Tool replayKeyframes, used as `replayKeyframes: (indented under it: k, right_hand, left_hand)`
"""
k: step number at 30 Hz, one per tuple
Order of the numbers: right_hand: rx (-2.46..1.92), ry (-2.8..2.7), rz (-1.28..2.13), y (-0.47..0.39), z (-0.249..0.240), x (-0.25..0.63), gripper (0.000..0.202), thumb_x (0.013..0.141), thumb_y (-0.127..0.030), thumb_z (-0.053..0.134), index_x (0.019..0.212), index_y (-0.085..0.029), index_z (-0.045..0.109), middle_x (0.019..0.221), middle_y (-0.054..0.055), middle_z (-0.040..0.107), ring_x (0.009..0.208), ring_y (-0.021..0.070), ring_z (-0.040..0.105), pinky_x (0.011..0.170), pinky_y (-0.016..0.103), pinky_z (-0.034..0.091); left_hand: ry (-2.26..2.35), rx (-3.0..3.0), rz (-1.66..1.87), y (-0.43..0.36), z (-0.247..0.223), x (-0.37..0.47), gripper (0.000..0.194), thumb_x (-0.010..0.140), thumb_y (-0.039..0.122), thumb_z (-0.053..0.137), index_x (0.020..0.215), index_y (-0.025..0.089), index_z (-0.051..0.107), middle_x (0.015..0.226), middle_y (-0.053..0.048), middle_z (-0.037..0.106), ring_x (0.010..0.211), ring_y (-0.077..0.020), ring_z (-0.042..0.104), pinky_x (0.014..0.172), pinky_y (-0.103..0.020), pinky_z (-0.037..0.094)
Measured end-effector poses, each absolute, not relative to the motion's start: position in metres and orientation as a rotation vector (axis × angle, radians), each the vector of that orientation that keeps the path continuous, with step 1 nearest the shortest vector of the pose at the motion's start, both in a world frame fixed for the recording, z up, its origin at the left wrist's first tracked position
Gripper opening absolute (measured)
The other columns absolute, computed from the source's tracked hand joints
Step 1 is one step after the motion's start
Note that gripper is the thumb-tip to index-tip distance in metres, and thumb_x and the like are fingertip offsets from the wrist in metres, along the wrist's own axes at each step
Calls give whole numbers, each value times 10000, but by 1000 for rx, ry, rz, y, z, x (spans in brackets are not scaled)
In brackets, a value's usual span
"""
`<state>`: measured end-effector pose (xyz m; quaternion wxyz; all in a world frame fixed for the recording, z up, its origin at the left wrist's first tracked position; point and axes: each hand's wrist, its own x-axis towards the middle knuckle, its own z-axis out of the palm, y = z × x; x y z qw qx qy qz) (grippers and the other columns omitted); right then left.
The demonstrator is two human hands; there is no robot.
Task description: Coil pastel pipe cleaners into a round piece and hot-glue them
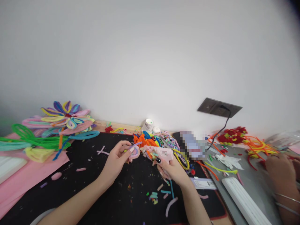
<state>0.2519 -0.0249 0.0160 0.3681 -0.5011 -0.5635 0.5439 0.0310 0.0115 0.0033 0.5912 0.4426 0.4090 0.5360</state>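
My left hand [123, 153] is closed in a pinch around a small pink and purple pipe-cleaner loop [135, 152], one purple end sticking out to the right. My right hand [170, 167] is wrapped around a pale pink glue gun [165, 153], its fuzz-covered front pointing left toward the loop. A small gap separates the two. Behind them lies a heap of bent pipe cleaners [167, 140], with an orange bundle [140, 140] at its left. Short cut pieces [154, 196] are scattered over the black mat [105, 193] below my hands.
On the left, a large pipe-cleaner flower [67, 115] and green loops [39, 142] rest by pink paper [42, 175]. A white cup [148, 125] stands against the wall. At right are a white power strip [245, 200], a plugged-in cable [223, 132] and another person's hands [281, 170].
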Motion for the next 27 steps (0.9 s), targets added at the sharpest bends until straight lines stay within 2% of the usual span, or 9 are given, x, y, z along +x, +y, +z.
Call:
replayKeyframes:
  k: [9, 19, 27]
  right_hand:
    - [-1315, -1474, 1420, -25, 18, 252, 227, 803, -396, 585, 738, -189, 519, 465, -85, 435, 326, 46, 315, 333, 177, 230]
    - [-1276, -1492, 1500, -27, 17, 246, 163, 788, -328, 591, 857, -195, 527, 442, -111, 438, 304, 48, 306, 328, 178, 229]
    - [-1283, -1479, 1442, -26, 18, 250, 199, 819, -375, 573, 804, -184, 518, 459, -95, 436, 324, 42, 313, 333, 178, 221]
  left_hand:
    - [972, 1012, 1297, 13, 5, 31, 342, 682, 403, 753, 879, 202, 559, 686, 24, 652, 504, -118, 542, 510, -236, 406]
    - [946, 954, 1295, 15, -2, 30, 336, 722, 369, 746, 938, 203, 548, 734, 19, 666, 558, -103, 556, 529, -213, 440]
    - [953, 905, 1271, 14, 2, 30, 402, 676, 399, 769, 925, 210, 517, 664, 52, 645, 504, -107, 570, 476, -209, 438]
